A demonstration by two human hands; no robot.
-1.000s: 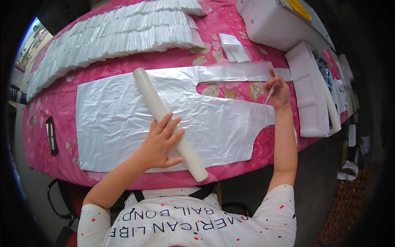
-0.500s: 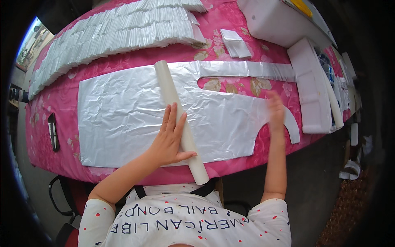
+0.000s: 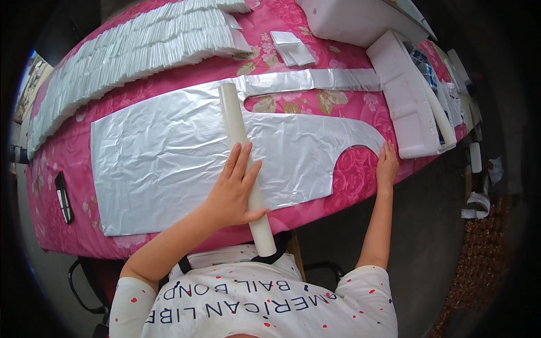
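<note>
A silvery-white plastic apron (image 3: 158,163) lies spread and wrinkled on the table, its two straps toward the right. Across it rests a whitish roller tube (image 3: 234,118), whose near end juts past the table's front edge. My left hand (image 3: 234,188) lies on the tube with fingers spread and thumb apart. At the tip of the near, curved strap is my right hand (image 3: 387,164), its fingers closed on the strap's end. The far strap (image 3: 344,80) lies straight, close to the white foam box.
Long rows of folded white plastic packets (image 3: 135,50) fill the far left of the pink flowered table (image 3: 304,222). A small folded packet (image 3: 293,48) lies beyond the apron. White foam boxes (image 3: 403,96) stand at the right. A dark box cutter (image 3: 63,197) lies at the left.
My right hand, blurred above the curved strap before, now grips its end; the strap no longer curls toward the front edge. My left hand stays on the tube. The whole view has shifted slightly.
</note>
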